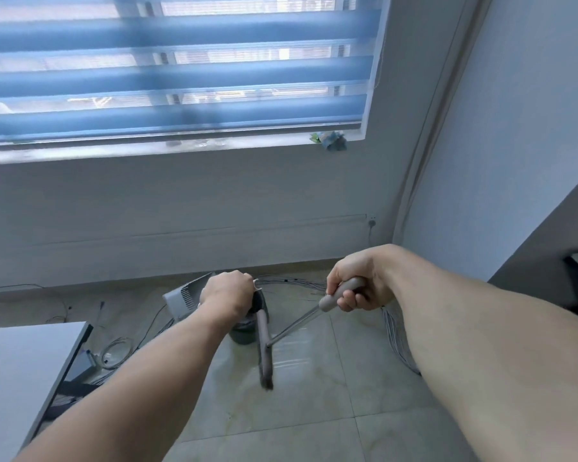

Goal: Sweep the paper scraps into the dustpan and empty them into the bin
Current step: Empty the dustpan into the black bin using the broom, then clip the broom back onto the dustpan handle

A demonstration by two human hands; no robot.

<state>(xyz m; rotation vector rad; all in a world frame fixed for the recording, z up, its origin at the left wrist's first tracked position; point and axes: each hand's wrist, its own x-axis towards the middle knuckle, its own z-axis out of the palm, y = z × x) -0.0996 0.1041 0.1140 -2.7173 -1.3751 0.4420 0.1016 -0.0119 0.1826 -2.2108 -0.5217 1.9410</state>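
Your left hand (226,293) has its fingers closed around the dustpan (185,298) handle, holding the pan tipped up over the dark bin (246,333) on the floor by the wall. Your right hand (356,288) grips the broom (266,355) handle, brush head hanging just beside the bin. Can't see any scraps from here.

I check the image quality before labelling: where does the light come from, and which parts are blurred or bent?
Head view: daylight enters through the window blind, which is soft and blurred; glare streaks the floor tiles beside the broom; the wall corner bows from wide-angle distortion; both forearms look stretched.
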